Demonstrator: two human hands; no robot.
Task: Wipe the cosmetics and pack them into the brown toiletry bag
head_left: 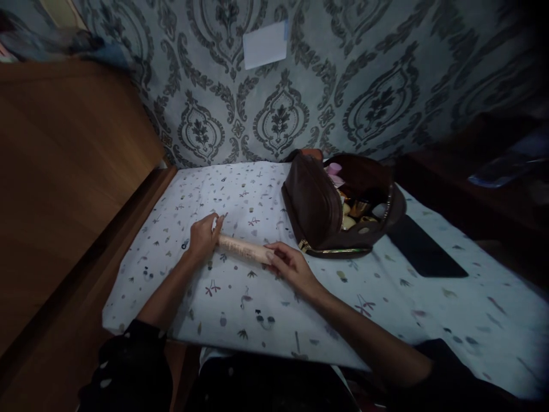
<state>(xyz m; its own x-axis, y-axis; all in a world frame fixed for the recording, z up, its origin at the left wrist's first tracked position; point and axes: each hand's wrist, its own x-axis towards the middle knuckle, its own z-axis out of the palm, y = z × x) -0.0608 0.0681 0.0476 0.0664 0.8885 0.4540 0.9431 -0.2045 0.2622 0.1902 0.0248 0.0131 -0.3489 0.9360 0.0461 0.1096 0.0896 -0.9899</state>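
A long beige tube point(244, 249) with small printed text lies between my two hands, held just above the patterned sheet. My right hand point(294, 266) pinches its right end between thumb and fingers. At the tube's left end, my left hand point(204, 236) is closed, fingers curled around that end; the hand covers the tip there. To the right of my right hand stands an unzipped dark brown bag point(315, 212) with a gold zip. Inside the bag show a pink-capped item point(333, 169) and several small containers, partly in shadow.
A flat black object point(429, 252) lies right of the bag on the white sheet point(253, 309) with small prints. Wooden furniture point(72, 137) rises on the left. Behind is a patterned grey wall with a white paper point(265, 46). Dark blurred things fill the far right.
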